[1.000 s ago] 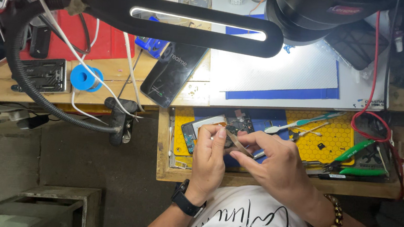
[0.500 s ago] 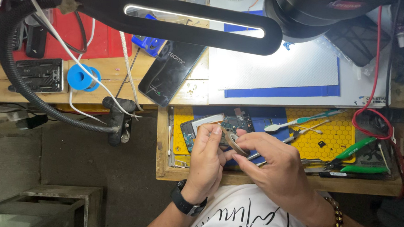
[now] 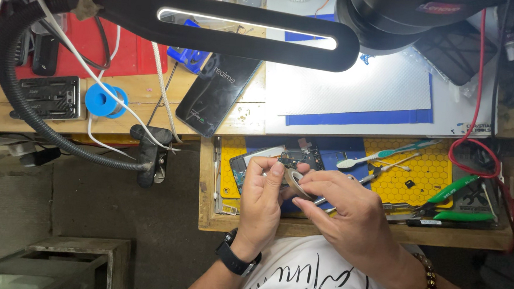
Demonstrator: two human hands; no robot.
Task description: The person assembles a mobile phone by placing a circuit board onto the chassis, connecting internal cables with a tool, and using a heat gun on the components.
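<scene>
Workbench point(image 3: 226, 221): two hands, one tape roll point(image 3: 295, 183).

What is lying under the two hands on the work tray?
Under the left hand and right hand lies an opened phone with its circuit board exposed, on a blue mat. Its lower part is covered by the hands and the tape roll.

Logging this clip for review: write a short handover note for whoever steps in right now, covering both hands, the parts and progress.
Left hand: fingers on the small roll of tape, steadying it.
Right hand: pinches the same roll from the other side.
Both hands are above the opened phone on the blue mat.
Tweezers, toothbrush and green-handled pliers lie to the right.
Done: phone back is off, board exposed.
Left: no tape seen on the phone yet.
</scene>
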